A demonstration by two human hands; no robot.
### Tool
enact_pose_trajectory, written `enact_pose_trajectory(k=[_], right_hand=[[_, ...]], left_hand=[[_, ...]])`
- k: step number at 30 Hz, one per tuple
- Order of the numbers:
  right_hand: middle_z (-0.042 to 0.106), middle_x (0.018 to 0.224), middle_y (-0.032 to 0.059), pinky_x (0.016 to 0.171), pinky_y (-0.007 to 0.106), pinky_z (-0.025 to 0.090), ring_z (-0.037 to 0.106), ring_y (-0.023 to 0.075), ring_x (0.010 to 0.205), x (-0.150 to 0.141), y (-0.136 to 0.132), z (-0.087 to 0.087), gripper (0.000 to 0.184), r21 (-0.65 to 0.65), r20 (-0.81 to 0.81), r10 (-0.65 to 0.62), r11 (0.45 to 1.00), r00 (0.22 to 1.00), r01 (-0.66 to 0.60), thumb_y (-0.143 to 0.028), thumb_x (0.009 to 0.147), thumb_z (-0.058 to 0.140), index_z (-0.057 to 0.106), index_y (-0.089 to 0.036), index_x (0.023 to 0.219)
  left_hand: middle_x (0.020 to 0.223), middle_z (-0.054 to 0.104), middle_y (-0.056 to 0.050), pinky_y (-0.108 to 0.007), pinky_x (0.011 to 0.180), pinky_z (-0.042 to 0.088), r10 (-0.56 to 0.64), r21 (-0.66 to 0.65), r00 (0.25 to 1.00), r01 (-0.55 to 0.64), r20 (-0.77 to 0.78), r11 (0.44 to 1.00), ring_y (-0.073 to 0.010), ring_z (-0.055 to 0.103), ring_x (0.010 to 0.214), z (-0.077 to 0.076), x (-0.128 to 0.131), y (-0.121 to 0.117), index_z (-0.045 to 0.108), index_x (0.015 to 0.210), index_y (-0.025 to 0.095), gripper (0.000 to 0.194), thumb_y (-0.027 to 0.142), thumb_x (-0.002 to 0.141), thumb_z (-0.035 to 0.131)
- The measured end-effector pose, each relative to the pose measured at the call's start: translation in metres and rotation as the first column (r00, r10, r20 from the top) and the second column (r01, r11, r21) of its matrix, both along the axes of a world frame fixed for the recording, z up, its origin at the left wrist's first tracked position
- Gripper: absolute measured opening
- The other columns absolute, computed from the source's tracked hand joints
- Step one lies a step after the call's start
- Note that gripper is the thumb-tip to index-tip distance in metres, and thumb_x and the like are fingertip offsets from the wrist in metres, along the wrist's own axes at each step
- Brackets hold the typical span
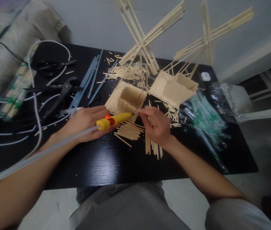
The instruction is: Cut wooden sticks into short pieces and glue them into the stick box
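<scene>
My left hand (87, 121) is closed around a yellow hot glue gun (123, 118) with a red light glowing on it. A long translucent glue stick (61, 143) runs out of its back end. The nozzle points right, at the near corner of a box-like windmill model (113, 97) built from thin wooden sticks. Just beside that tip, my right hand (158, 124) pinches with thumb and forefinger; whatever lies between them is too small to make out. Loose wooden sticks (129, 130) lie below the glue gun, and more sticks (153, 147) lie under my right hand.
Behind stands a second stick windmill (173, 88). Cut stick pieces (128, 72) are heaped at the back. Pliers (64, 88), spare glue sticks (85, 83) and a looping white cable (36, 111) occupy the left. Plastic wrappers (204, 115) lie right on the black table (130, 169).
</scene>
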State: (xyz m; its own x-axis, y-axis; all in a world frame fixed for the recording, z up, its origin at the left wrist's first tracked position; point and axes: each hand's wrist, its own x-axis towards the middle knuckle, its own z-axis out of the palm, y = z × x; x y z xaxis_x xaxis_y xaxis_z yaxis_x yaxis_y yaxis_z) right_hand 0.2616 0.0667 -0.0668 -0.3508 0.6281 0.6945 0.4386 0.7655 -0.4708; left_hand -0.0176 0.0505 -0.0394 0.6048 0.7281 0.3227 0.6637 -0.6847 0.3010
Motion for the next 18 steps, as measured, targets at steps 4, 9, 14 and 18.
enact_pose_trajectory(k=[4,9,14,18], right_hand=[[0.078,0.102,0.0056,0.086,0.034,0.062,0.074,0.0176,0.095,0.0002,0.0002,0.0002,0.027,0.003,-0.007,0.014,1.000,1.000,-0.014,-0.007,0.100,0.057,0.069,-0.025,0.117],[0.078,0.102,0.0048,0.086,0.034,0.063,0.075,0.0178,0.095,0.0004,0.0001,0.0001,0.026,-0.012,0.001,0.009,1.000,1.000,-0.009,-0.010,0.102,0.054,0.069,-0.026,0.117],[0.078,0.102,0.0054,0.086,0.035,0.063,0.075,0.0179,0.095,0.0012,0.0000,0.0000,0.028,-0.020,-0.005,0.022,1.000,1.000,-0.022,-0.010,0.102,0.053,0.070,-0.025,0.117],[0.078,0.102,0.0052,0.086,0.035,0.063,0.075,0.0182,0.097,0.0017,0.0003,-0.0001,0.030,-0.033,-0.011,0.030,0.999,0.999,-0.031,-0.009,0.102,0.051,0.070,-0.026,0.118]], left_hand=[[0.077,0.051,0.002,-0.027,0.053,0.035,-0.014,0.009,1.000,0.014,0.012,1.000,-0.0086,0.047,0.063,0.0015,0.0009,-0.0006,0.056,0.085,0.019,0.028,0.041,0.101,0.061],[0.077,0.051,0.003,-0.027,0.054,0.036,-0.027,0.031,0.999,0.026,0.033,0.999,-0.0088,0.050,0.064,0.0031,0.0018,-0.0010,0.058,0.087,0.019,0.024,0.039,0.100,0.062],[0.079,0.054,0.002,-0.026,0.054,0.037,0.003,0.014,0.999,-0.004,0.051,1.000,-0.0089,0.052,0.064,0.0023,0.0011,-0.0021,0.059,0.086,0.020,0.027,0.043,0.099,0.062],[0.085,0.060,0.000,-0.027,0.056,0.041,0.010,-0.019,0.999,-0.010,0.045,1.000,-0.0103,0.056,0.068,0.0020,0.0003,-0.0022,0.064,0.095,0.020,0.024,0.044,0.099,0.062]])
